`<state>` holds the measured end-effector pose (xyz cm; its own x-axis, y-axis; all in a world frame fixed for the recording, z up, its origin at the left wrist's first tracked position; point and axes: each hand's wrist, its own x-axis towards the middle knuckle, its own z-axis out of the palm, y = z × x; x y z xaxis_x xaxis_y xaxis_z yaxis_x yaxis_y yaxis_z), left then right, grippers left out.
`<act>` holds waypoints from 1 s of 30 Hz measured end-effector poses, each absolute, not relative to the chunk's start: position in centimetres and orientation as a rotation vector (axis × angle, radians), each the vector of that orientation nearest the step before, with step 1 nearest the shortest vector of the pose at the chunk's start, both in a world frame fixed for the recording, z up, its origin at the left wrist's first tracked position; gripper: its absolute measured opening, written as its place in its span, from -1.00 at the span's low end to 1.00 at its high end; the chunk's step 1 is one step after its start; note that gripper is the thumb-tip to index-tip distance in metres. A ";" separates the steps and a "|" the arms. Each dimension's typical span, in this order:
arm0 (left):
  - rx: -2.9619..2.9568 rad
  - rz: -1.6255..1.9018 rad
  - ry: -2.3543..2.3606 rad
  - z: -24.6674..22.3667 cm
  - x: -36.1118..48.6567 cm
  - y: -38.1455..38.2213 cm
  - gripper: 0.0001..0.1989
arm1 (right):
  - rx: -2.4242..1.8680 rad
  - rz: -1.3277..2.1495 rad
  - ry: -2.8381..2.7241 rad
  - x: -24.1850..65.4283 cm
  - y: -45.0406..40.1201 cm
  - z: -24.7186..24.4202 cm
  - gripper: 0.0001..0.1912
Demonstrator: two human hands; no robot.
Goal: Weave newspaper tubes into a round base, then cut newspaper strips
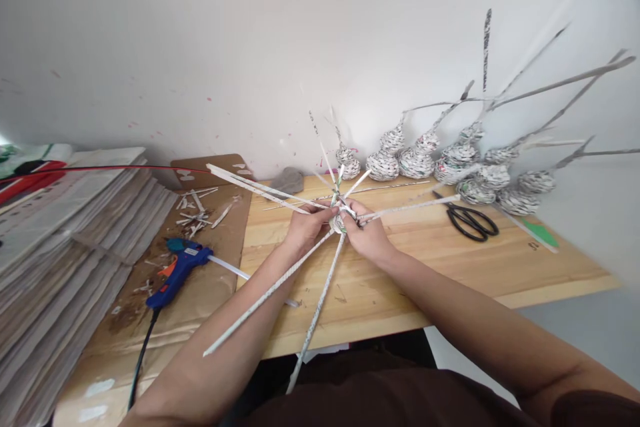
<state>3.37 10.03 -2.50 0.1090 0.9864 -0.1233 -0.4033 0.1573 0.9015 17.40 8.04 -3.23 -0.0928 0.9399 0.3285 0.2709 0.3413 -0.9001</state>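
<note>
Rolled paper strips fan out in all directions from a small woven paper centre (pixel 341 221) over the middle of the wooden table (pixel 390 267). My left hand (pixel 311 223) is closed on the left side of this piece, thumb on its woven part. My right hand (pixel 369 230) pinches its right side, the fingertips close to those of my left hand. One long strip (pixel 270 300) slants down across my left forearm, and another (pixel 316 313) points toward my body. Parts of the fingers are hidden behind the weave.
Woven gourd-like paper shapes (pixel 384 165) stand along the wall at the back right, long strips rising from them. Black scissors (pixel 473 221) lie before them. At left are a blue glue gun (pixel 180 273), cardboard (pixel 200 313), paper scraps (pixel 196 219) and a tall paper stack (pixel 75 247).
</note>
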 end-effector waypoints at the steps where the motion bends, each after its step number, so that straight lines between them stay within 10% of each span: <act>1: 0.834 1.197 0.906 -2.3 3.3 9.9 -0.64 | -1.126 0.849 -1.582 17.4 8.0 -3.2 -0.76; 8: 0.878 1.171 0.918 -1.4 2.4 10.0 -0.60 | -0.995 1.186 -1.512 17.5 7.8 -2.8 -0.44; 30: 1.013 1.038 1.006 -1.8 2.4 10.2 -0.60 | -1.141 1.477 -0.899 18.4 9.3 -1.6 -0.73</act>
